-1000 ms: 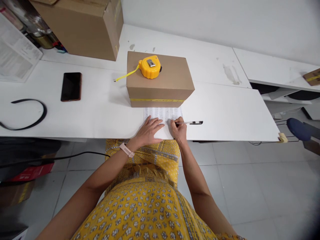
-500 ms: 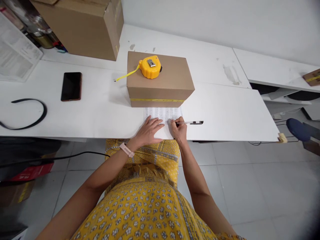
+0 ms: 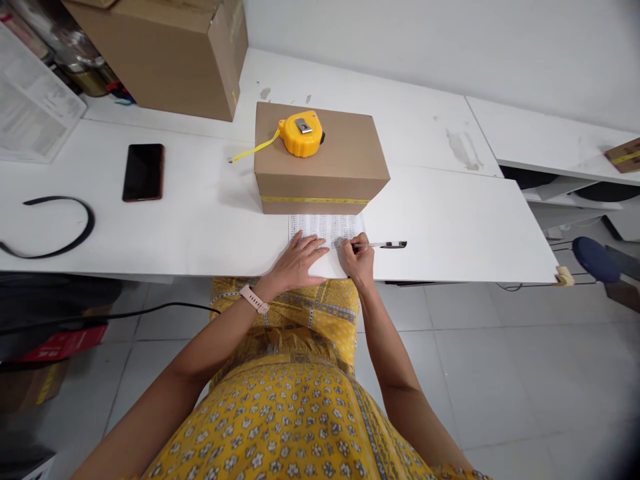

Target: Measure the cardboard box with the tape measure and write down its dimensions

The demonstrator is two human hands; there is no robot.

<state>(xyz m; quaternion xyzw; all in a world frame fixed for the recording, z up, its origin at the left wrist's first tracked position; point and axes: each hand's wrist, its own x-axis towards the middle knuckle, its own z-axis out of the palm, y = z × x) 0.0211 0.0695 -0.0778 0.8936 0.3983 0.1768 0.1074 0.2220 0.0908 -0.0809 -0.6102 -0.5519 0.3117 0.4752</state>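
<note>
A sheet of paper with columns of small writing lies at the table's front edge, its far part hidden by a cardboard box. My left hand rests flat on the sheet with its fingers spread; a pink band circles that wrist. A pen is gripped in my right hand, its tip end at the paper and its capless-looking rear pointing right. On top of the box sits a yellow tape measure with a yellow strap hanging over the left side.
A black phone and a black curved band lie on the white table to the left. Behind them stands a large cardboard box. At the right are a small box and a blue round seat.
</note>
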